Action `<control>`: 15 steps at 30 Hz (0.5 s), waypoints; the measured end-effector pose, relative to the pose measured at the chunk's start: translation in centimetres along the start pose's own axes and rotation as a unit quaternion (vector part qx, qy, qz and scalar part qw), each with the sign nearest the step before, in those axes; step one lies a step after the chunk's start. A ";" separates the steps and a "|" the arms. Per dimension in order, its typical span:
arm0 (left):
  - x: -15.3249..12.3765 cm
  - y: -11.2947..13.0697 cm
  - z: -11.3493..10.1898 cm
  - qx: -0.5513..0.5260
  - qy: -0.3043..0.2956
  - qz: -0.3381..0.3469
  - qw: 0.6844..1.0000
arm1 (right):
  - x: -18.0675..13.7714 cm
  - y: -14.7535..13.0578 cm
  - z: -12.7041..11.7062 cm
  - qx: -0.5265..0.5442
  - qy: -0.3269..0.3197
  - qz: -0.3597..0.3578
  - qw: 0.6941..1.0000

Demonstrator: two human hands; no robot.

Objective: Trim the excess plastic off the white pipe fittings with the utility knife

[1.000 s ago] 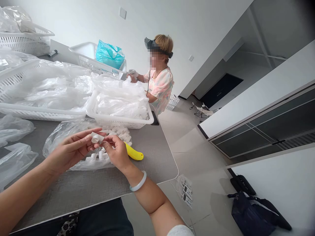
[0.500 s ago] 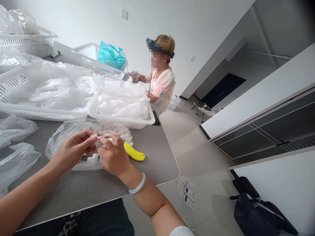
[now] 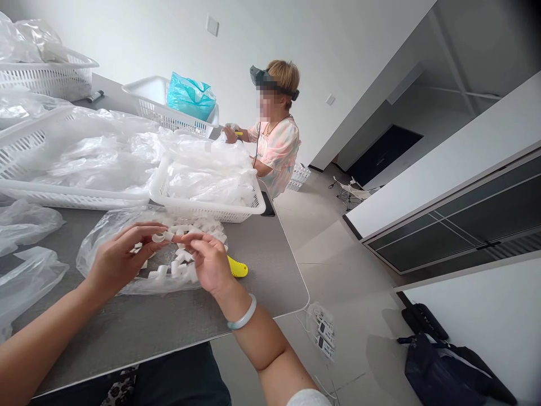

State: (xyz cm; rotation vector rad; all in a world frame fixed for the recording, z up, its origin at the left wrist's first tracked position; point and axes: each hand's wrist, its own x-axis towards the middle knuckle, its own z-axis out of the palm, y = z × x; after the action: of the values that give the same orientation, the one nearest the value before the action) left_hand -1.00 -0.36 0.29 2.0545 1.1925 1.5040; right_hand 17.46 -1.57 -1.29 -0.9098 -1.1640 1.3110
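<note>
My left hand (image 3: 122, 259) pinches a small white plastic ring-shaped piece (image 3: 158, 237) above a clear plastic bag (image 3: 105, 254) holding several similar white pieces (image 3: 180, 265). My right hand (image 3: 209, 262) reaches across, its fingertips at the piece's right end. A yellow-handled tool (image 3: 236, 268) lies on the grey table (image 3: 270, 276), partly hidden behind my right hand. A pale green bangle (image 3: 242, 312) circles my right wrist. Across the table, a person (image 3: 274, 152) in a pink floral top holds a small yellow item (image 3: 239, 133).
White plastic baskets (image 3: 207, 208) of clear bags fill the table's far side, and one basket (image 3: 169, 115) holds a blue bag. Loose clear bags (image 3: 25, 276) lie at the left. The table's edge (image 3: 287, 270) drops to a tiled floor, with a dark bag (image 3: 448, 366) at lower right.
My hands have drawn slightly apart, with the fingers more extended around the white piece. The yellow tool is more hidden behind my right hand, and a yellow item now shows at the other person's hand.
</note>
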 end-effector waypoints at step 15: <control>-0.5 0.1 -0.5 0.000 -0.024 0.046 0.999 | -0.1 0.1 -0.3 -0.484 -0.038 -0.226 0.845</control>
State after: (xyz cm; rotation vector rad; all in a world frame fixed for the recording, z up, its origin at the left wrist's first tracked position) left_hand -1.46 -0.94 0.21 2.1599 1.0927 1.4873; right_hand 17.71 -1.62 -1.47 -1.1689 -2.0155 0.3057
